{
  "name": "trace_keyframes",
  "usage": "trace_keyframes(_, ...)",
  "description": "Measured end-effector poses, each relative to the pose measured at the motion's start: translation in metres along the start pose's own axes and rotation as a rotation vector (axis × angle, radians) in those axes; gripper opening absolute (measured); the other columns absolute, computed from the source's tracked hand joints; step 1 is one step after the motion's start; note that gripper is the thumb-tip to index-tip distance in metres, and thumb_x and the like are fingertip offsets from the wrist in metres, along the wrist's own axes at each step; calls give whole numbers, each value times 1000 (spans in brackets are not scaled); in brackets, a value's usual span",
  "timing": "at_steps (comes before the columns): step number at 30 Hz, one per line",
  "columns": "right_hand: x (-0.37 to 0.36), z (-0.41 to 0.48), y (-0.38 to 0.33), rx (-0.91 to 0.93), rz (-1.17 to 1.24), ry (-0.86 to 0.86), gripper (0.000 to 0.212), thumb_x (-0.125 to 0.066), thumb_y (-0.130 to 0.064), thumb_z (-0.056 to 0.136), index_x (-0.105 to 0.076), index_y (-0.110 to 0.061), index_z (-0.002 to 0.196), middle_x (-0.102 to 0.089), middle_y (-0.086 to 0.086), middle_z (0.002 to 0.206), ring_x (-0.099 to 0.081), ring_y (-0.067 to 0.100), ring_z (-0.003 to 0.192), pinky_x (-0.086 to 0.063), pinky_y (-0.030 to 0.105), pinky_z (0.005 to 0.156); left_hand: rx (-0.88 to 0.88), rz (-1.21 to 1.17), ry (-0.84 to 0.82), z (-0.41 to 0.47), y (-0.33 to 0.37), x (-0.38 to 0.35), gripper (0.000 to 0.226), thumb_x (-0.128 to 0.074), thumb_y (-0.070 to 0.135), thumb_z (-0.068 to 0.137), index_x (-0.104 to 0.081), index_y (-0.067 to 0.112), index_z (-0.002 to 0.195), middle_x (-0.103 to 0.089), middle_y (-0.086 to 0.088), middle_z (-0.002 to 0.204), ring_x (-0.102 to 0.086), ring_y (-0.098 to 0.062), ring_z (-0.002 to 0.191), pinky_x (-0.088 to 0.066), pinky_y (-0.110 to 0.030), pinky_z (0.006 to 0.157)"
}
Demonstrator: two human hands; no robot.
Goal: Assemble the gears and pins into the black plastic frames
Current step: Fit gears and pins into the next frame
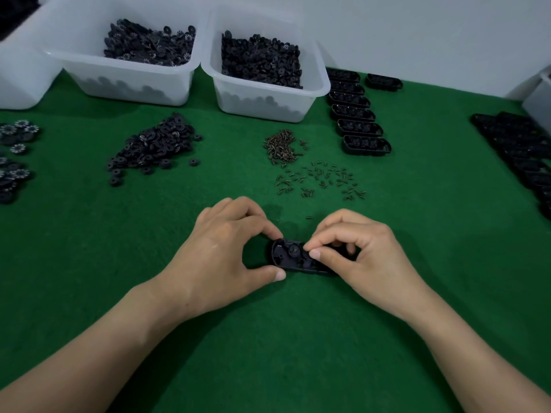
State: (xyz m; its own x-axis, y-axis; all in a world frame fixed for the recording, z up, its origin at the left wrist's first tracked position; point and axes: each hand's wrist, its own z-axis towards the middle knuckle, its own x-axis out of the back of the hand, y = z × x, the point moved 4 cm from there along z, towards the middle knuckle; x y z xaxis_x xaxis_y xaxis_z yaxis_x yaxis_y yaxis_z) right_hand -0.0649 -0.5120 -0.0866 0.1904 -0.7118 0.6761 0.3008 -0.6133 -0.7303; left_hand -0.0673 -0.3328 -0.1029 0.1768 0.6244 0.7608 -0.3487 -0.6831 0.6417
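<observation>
**Frame in hand, one gear seated**

Loose gears [152, 147] heaped far left on the green tabletop [268, 353]. Left hand [220, 248]: thumb and forefinger pinch the frame [283, 263] at its left end, near the tabletop's front centre. One gear [293, 251] sits in the frame's left well. Right hand [357, 251]: fingers curled, tips pinched over the frame's middle; what they pinch, cannot tell. Likely mid-insertion. Next move probably calls for a steady frame and a pin from the scatter of pins [322, 177] just beyond.
</observation>
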Motion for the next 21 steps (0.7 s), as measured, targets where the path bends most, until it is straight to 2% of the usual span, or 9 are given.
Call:
trace_keyframes(6,0,2,1,11,3,16,17,-73,-4,73,-73,-21,74,-61,-8,76,-52,-1,64,-35,7,58,7,-7,-1,0,0,-1,51,-50,68,63,-62,32,97,-48,15,98,-43,-6,98,-28,-26,93)
trace_keyframes(16,2,5,-1,44,-160,-35,12,-74,-8,74,-73,-21,73,-63,-11,76,-55,5,68,-36,9,61,8,6,3,1,0,-1,49,-54,65,63,-63,32,98,-49,13,98,-44,-8,98,-30,-29,92)
trace_keyframes(19,7,7,-2,-11,-84,-98,15,-72,-12,76,-74,-27,74,-64,-12,76,-56,3,66,-39,10,60,8,8,2,1,0,-1,46,-57,61,64,-63,31,99,-49,13,98,-44,-9,98,-31,-30,93)
trace_keyframes(21,14,13,-1,-43,-46,-73,14,-70,-15,78,-73,-28,77,-64,-15,74,-55,-2,64,-40,8,59,9,6,-3,0,0,-1,45,-58,60,65,-62,31,99,-49,13,98,-44,-9,99,-30,-30,94)
